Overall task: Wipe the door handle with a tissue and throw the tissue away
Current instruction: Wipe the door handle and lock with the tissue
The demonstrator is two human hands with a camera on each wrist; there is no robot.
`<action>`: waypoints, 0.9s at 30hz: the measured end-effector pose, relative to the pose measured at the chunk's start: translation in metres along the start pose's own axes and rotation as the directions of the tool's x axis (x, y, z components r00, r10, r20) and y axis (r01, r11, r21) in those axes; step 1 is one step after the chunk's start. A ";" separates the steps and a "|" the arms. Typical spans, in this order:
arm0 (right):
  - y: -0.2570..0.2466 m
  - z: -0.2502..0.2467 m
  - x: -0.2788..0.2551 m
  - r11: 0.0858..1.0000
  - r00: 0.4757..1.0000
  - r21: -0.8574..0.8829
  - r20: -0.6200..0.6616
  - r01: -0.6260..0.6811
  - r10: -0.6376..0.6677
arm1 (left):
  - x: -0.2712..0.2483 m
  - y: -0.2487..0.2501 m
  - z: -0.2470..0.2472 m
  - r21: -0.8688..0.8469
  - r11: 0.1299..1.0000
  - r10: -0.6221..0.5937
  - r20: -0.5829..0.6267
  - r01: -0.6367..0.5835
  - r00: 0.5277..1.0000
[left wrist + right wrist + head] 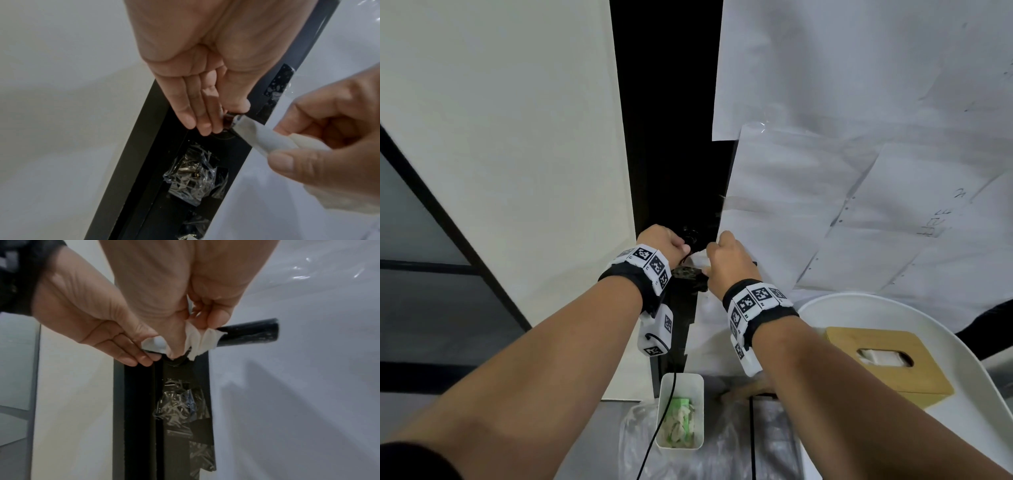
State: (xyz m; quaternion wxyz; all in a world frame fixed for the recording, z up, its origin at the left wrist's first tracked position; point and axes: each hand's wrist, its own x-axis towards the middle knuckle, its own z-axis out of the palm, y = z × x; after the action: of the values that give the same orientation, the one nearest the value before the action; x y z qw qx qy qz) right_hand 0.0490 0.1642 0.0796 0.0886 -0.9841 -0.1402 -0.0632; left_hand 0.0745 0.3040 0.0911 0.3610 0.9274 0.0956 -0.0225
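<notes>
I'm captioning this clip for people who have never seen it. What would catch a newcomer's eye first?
First, the two hands meeting at the black door handle on the dark door edge: the right hand pinches a white tissue wrapped over the handle, and the left hand holds the tissue's other end. Next, the white bin of used tissues on the floor below, and the wooden tissue box on a white surface to the right.

black wristbands (763, 310) carry white marker-printed blocks (650, 263).
</notes>
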 end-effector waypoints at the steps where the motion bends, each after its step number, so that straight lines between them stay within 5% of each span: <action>1: 0.004 0.000 -0.001 1.000 1.000 -0.006 0.001 -0.009 0.009 | 0.000 0.001 0.000 0.002 1.000 -0.007 -0.001 0.007 1.000; 19: 0.014 0.003 -0.005 1.000 0.999 0.001 -0.046 0.018 -0.018 | 0.008 0.003 0.007 0.065 0.997 -0.038 -0.065 0.042 0.997; 27: 0.051 -0.005 -0.019 0.989 0.989 0.020 -0.035 -0.144 0.145 | 0.004 0.006 0.008 0.082 0.997 -0.008 -0.060 0.013 0.998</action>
State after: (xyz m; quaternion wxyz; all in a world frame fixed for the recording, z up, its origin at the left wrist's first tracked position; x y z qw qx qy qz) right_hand 0.0453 0.1103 0.0734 0.1041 -0.9896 -0.0674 -0.0732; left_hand 0.0801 0.2950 0.0885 0.3191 0.9413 0.1102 -0.0005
